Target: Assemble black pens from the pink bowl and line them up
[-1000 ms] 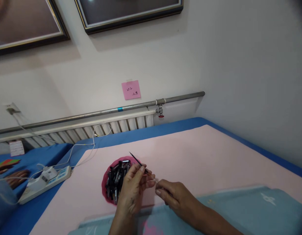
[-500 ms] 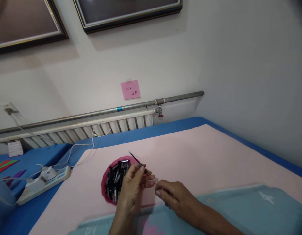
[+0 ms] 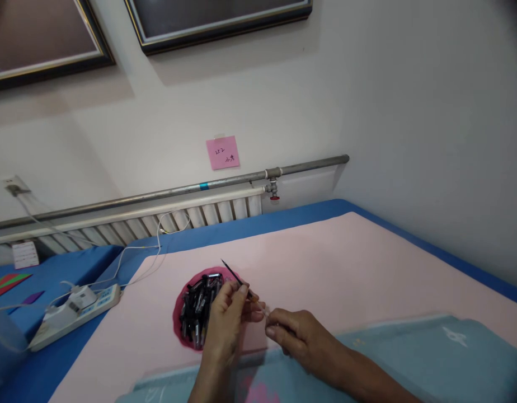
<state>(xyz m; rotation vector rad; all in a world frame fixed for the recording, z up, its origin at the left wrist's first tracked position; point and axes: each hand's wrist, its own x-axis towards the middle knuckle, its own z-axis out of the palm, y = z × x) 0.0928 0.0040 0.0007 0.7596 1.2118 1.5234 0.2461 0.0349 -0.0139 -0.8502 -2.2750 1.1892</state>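
My left hand (image 3: 230, 308) is closed, pinching a thin black pen refill (image 3: 232, 271) between thumb and fingers. Its fine tip points up and to the left, and a bit of orange shows near its lower end. My right hand (image 3: 294, 333) has its fingers curled around a clear pen barrel (image 3: 264, 310), mostly hidden in the grip. The clear end meets or nearly meets the refill's lower end; which, I cannot tell. Just left of my left hand, a pink-red scalloped bowl (image 3: 177, 330) holds several dark pen parts (image 3: 197, 305), and my wrist covers its right side.
A pink sheet (image 3: 309, 263) covers the blue table (image 3: 325, 206). Light-blue cloth (image 3: 405, 352) lies along the near edge. At left sits a power strip (image 3: 103, 302) with plugged chargers and trailing white cables. A radiator (image 3: 216, 212) and pipe (image 3: 166, 194) run along the wall behind.
Both hands stay almost in place. A little more orange shows near the refill's lower end, and the view has shifted very slightly.
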